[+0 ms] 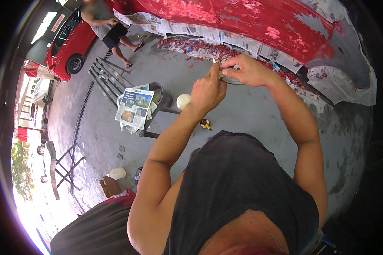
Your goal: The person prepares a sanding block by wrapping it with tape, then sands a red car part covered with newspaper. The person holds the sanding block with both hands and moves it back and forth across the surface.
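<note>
The grey floor spreads around the centre. From 12 to 2 o'clock bulges a car body, red and flaking, with bare grey patches and newspaper masking along its lower edge. A glossy red car stands at 10 o'clock; a person in a grey sleeveless top and black shorts stands near its 2 o'clock side. A dark slatted rack lies toward 10, with loose newspaper sheets at its 4 o'clock end. A scatter of red flakes lies on the floor below the masking, between 12 and 1.

At 1 o'clock, both hands meet at their fingertips, below the flakes. The left hand is curled closed, seemingly gripping a slim white piece that juts up toward 12. The right hand bends thumb and fingers in beside it; I cannot tell whether they grip anything. A rounded rim shows just beneath, too obscured to identify. Smaller: a dark bucket between 10 and 11, a white jug at 8, a white round container toward 11, and a yellow-and-dark item close to centre at 3.
</note>
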`<state>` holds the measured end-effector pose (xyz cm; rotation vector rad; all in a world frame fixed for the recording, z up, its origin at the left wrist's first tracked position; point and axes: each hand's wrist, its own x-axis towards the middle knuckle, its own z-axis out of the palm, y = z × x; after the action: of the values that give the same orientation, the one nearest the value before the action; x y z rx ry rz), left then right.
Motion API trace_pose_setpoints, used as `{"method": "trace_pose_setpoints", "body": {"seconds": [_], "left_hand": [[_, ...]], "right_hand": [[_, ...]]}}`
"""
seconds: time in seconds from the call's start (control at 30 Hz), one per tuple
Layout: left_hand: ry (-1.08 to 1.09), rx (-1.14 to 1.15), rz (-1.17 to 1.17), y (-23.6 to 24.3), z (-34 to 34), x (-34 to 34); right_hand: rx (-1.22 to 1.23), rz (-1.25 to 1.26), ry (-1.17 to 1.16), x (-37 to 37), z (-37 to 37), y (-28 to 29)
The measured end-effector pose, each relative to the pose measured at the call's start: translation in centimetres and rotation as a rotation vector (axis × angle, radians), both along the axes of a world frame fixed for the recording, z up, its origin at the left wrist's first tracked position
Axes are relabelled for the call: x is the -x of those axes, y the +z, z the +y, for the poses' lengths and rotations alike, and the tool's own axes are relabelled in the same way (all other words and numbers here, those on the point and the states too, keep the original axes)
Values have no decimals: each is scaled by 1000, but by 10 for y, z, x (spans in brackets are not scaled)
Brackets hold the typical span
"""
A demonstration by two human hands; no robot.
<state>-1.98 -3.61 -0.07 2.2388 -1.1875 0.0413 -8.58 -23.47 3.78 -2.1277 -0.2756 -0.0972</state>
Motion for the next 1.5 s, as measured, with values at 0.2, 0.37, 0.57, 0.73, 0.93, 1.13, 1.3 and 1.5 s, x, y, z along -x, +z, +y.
{"method": "trace_pose_setpoints", "body": {"seconds": [0.2, 0.37, 0.57, 0.73, 0.93, 1.13, 1.3, 1.5], "left_hand": [[-8, 328, 36, -4, 9, -11], [120, 228, 224, 6, 23, -9], [140, 407, 314, 10, 22, 9], [151, 442, 333, 16, 25, 18], [157, 465, 176, 16, 28, 33], [119, 558, -37, 6, 25, 30], [155, 551, -56, 0, 29, 24], [98, 533, -80, 0, 27, 25]], "right_hand": [[-33, 113, 46, 21, 1, 18], [161, -71, -89, 28, 3, 17], [637, -182, -117, 28, -19, 15], [542, -304, -182, 20, -27, 1], [676, -412, -280, 10, -28, -1], [636, -494, -256, 3, -32, 0], [559, -632, -228, 5, -35, -11], [605, -473, -310, 3, -41, -15]]}}
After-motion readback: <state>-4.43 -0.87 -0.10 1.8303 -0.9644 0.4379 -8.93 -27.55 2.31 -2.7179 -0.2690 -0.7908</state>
